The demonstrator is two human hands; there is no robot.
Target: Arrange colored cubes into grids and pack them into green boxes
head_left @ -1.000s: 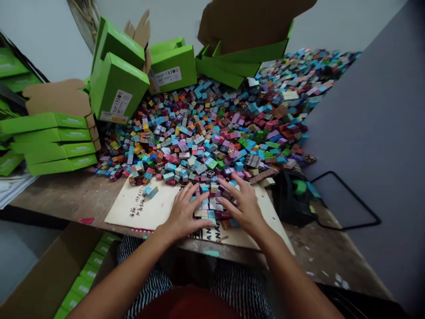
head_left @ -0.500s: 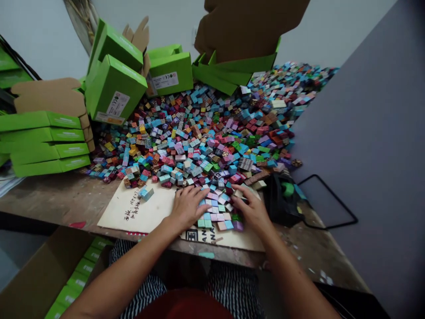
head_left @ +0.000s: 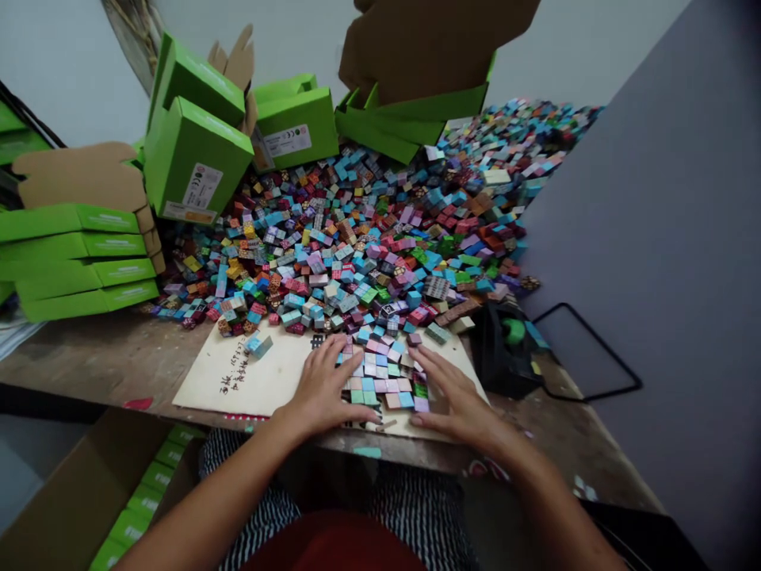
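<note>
Small coloured blocks lie side by side in a rough flat patch on a cream board with dark lettering. Along the patch's left side rests my left hand, fingers stretched forward and the thumb apart near the front edge of the blocks. My right hand flanks the other side, its fingers spread and tips touching or close to the blocks there. A green and purple block column stands beside its thumb. Neither hand grips anything. One pale blue block sits apart on the board's left part.
A large heap of mixed blocks spreads behind the board. Green boxes stand at the back left, with flattened green cartons stacked further left. A black tape dispenser stands at the right. Below the table's left edge is an open carton.
Both hands have drawn nearer to me along the patch's sides, and their thumbs have spread away from the fingers. The blocks between them sit closer together. The view has shifted slightly.
</note>
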